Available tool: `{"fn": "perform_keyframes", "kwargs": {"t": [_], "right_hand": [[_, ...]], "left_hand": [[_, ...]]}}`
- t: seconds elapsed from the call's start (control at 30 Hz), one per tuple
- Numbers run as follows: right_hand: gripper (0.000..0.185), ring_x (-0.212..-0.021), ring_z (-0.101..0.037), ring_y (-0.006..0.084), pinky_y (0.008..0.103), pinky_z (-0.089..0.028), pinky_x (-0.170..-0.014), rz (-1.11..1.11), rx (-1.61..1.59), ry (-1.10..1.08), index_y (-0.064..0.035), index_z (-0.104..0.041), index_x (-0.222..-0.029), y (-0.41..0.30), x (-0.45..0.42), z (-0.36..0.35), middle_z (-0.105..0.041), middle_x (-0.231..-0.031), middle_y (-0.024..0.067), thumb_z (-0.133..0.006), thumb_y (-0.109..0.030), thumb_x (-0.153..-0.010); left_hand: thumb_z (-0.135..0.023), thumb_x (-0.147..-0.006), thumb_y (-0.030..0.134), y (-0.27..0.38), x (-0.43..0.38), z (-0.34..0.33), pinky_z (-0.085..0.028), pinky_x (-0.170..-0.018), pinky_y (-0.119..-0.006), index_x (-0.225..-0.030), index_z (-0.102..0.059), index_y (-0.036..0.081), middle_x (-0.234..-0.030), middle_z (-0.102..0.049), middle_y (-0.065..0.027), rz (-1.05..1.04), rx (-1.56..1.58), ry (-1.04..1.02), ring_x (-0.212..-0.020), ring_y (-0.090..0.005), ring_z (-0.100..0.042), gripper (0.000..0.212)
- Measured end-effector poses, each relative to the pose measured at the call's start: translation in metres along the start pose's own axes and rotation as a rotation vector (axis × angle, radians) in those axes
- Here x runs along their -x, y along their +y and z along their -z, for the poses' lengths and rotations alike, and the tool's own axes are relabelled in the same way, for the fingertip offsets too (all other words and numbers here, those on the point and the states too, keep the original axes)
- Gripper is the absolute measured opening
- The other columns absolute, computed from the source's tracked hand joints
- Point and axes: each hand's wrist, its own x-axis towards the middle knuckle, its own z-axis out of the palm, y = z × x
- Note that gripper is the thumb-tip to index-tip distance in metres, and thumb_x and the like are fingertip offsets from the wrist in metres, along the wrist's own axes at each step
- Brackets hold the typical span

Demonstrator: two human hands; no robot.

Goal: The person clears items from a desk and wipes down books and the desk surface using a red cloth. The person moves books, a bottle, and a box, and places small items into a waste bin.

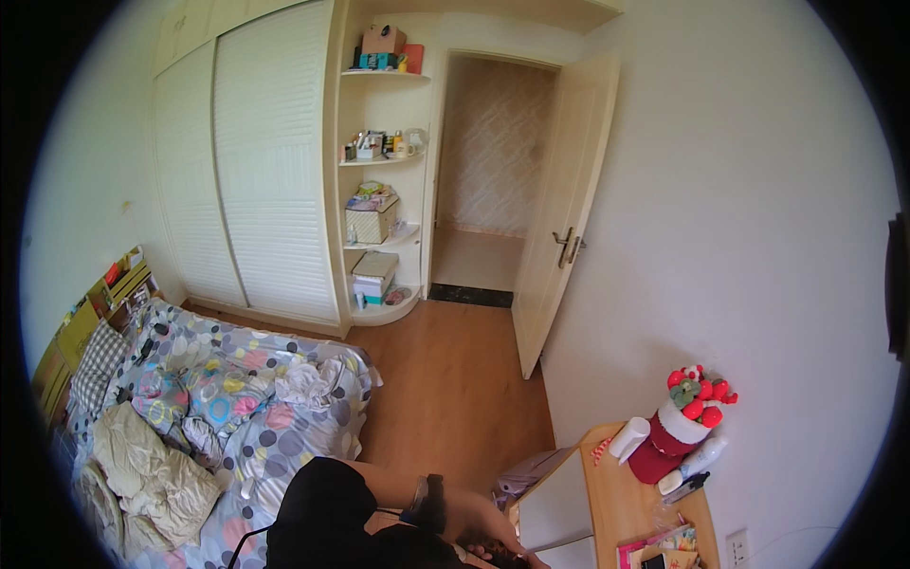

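From the lower left my left arm, in a black sleeve with a dark watch-like band [429, 501] on the wrist, reaches across to the right. My left hand [494, 523] is at the bottom edge, close to the white front [554, 501] of a wooden-topped cabinet. Beneath it is a dark, brown-patterned thing [501, 553], too blurred and cut off to name. A few fingertips [480, 551] touch this thing; they seem to belong to my right hand, mostly hidden. Whether either hand grips it is unclear.
The cabinet top [611, 491] bears a red-and-white plush decoration [672, 434], bottles and books [657, 548]. On the left stands a bed with dotted bedding [284, 441] and a beige garment [149, 476]. Beyond the wooden floor [426, 384] are corner shelves [384, 160] and an open door [569, 213].
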Motion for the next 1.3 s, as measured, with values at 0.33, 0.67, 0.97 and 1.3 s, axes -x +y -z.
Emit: {"fn": "perform_keyframes", "kwargs": {"t": [0.33, 0.67, 0.97, 1.3], "right_hand": [[0.032, -0.052, -0.057, 0.017, 0.03, -0.045, -0.046, 0.1, -0.026, -0.354, 0.004, -0.057, -0.091, 0.037, -0.083, -0.023, -0.062, -0.073, 0.0131, -0.075, -0.014, -0.071], [0.035, -0.073, -0.058, 0.0366, 0.0409, -0.046, -0.065, 0.44, 0.271, -0.436, 0.0017, -0.059, -0.088, -0.049, -0.15, -0.063, -0.061, -0.08, 0.0212, -0.069, -0.029, -0.074], [0.029, -0.079, -0.059, 0.0416, 0.0489, -0.046, -0.068, 0.524, 0.338, -0.462, -0.0077, -0.06, -0.097, -0.095, -0.148, -0.096, -0.062, -0.084, 0.0217, -0.056, -0.032, -0.081], [0.025, -0.066, -0.06, 0.035, 0.0455, -0.047, -0.061, 0.387, 0.549, 0.172, -0.0117, -0.058, -0.101, -0.073, -0.107, -0.065, -0.062, -0.073, 0.0174, -0.057, -0.028, -0.081]], "left_hand": [[-0.044, -0.093, 0.031, -0.035, 0.072, 0.033, -0.048, -0.055, -0.032, -0.091, -0.056, 0.001, -0.07, -0.06, -0.0096, 0.051, -0.237, 0.245, -0.059, -0.0199, -0.058, 0.032], [-0.041, -0.094, 0.034, -0.142, 0.121, 0.028, -0.047, -0.051, -0.033, -0.092, -0.052, 0.0, -0.067, -0.059, -0.0108, 0.106, -0.23, 0.733, -0.056, -0.0196, -0.057, 0.036], [-0.044, -0.092, 0.034, -0.159, 0.124, 0.011, -0.047, -0.052, -0.03, -0.096, -0.05, 0.002, -0.069, -0.058, -0.0096, 0.045, -0.139, 0.968, -0.057, -0.0177, -0.057, 0.033], [-0.048, -0.091, 0.034, -0.074, 0.08, 0.02, -0.046, -0.053, -0.027, -0.102, -0.047, 0.004, -0.07, -0.057, -0.0082, -0.016, -0.18, 0.815, -0.059, -0.0155, -0.056, 0.032]]}}
